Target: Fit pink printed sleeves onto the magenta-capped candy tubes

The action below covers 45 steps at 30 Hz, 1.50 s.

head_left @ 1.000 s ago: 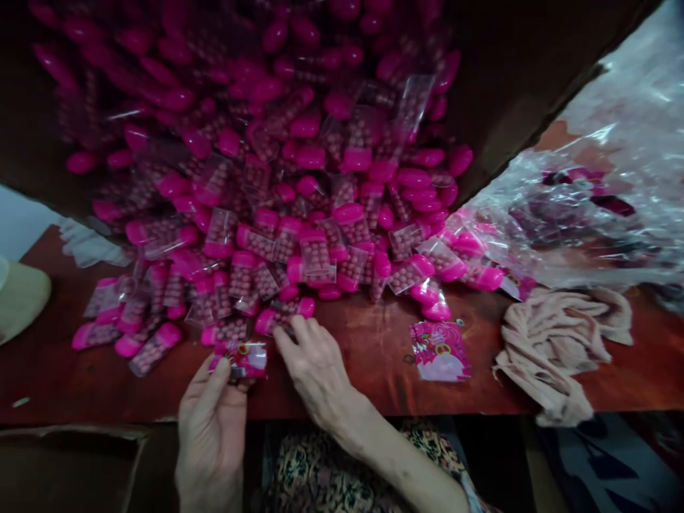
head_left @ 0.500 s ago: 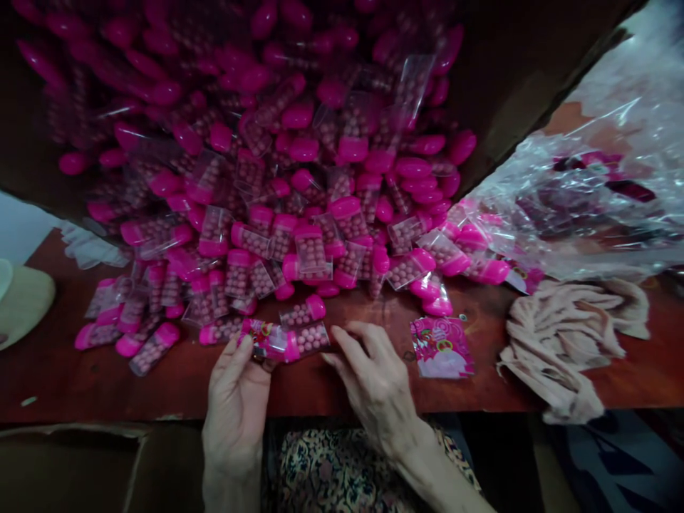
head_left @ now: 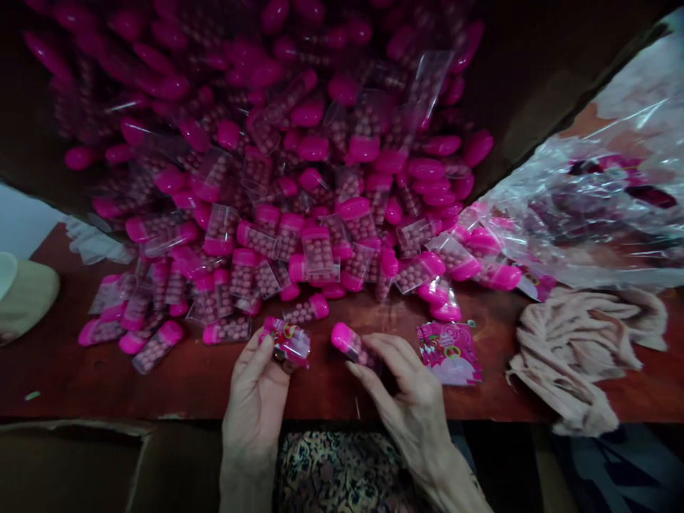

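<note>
My left hand (head_left: 256, 388) is closed on a pink printed wrapper sleeve (head_left: 291, 342), raised just above the table edge; whether anything sits inside it is unclear. Between the thumb and fingers of my right hand (head_left: 403, 388) is a small clear candy bottle (head_left: 350, 344) of pink beads, its pink cap pointing up and left toward the sleeve. The two are apart. Behind them another candy bottle (head_left: 306, 309) lies on its side. To the right of my right hand lie flat printed wrappers (head_left: 452, 354).
A big heap of pink-capped bottles (head_left: 320, 249) spills from a dark box (head_left: 534, 78) onto the red table (head_left: 197, 385). A beige cloth (head_left: 574, 356) and clear plastic bags (head_left: 614, 214) lie at right. A pale cup (head_left: 26, 296) stands far left.
My right hand has taken hold of a candy bottle, which has moved right, away from the sleeve. My left hand has shifted slightly right with the sleeve. The whole view has shifted a little.
</note>
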Each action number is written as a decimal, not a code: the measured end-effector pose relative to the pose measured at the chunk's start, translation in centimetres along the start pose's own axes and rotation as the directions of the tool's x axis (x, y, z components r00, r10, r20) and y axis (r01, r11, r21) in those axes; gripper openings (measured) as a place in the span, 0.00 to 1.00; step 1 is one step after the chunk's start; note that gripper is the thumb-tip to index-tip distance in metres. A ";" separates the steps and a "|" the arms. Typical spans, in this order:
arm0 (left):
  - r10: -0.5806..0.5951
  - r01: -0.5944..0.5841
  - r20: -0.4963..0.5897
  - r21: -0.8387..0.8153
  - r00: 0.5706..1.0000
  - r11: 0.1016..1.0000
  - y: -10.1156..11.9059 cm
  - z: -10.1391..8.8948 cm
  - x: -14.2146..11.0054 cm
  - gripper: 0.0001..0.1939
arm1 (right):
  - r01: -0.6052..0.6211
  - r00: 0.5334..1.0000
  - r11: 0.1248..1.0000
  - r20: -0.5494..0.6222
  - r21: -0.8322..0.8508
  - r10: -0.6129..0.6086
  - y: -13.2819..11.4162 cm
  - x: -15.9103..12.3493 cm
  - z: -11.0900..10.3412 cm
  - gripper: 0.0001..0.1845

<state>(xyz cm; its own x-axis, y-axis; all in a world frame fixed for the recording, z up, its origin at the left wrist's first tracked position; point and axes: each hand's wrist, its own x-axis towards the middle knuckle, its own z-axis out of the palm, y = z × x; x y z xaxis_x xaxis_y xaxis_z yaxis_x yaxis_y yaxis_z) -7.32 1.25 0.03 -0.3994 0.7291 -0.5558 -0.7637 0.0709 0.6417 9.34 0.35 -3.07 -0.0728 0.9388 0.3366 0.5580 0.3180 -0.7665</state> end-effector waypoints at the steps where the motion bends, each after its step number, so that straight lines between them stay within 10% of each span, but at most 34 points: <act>1: -0.009 0.009 0.038 0.015 0.999 1.000 -0.2 0.1 0.0 0.06 | -0.049 0.999 0.998 -0.017 0.049 0.050 -0.2 0.1 -0.4 0.10; 12: -0.065 0.043 0.164 0.136 0.984 0.990 -1.6 0.8 -0.8 0.08 | 0.123 0.955 0.988 -0.258 -0.098 -0.144 -2.7 0.1 -1.7 0.15; 33: 0.031 -0.125 0.287 0.318 0.957 0.940 -3.2 2.4 -1.2 0.13 | 0.191 0.964 0.981 -0.181 -0.027 -0.193 -1.4 -0.7 -1.3 0.14; 39: -0.014 -0.050 0.276 0.223 0.961 0.973 -3.8 3.3 -1.5 0.27 | 0.215 0.939 0.970 -0.247 -0.116 -0.238 -0.7 -0.7 -0.5 0.13; 45: -0.163 0.117 0.334 0.154 0.928 0.981 -3.9 3.9 -1.5 0.14 | 0.192 0.934 0.972 -0.278 -0.135 -0.223 -0.5 -0.4 -0.2 0.13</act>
<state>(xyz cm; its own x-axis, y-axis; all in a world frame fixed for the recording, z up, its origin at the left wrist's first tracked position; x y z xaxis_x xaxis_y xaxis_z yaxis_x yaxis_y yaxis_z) -1.78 2.47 0.44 -0.0767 0.8927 -0.4441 -0.7181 0.2595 0.6457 9.26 -0.17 -2.73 0.0374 0.7693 0.6378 0.6397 0.4719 -0.6067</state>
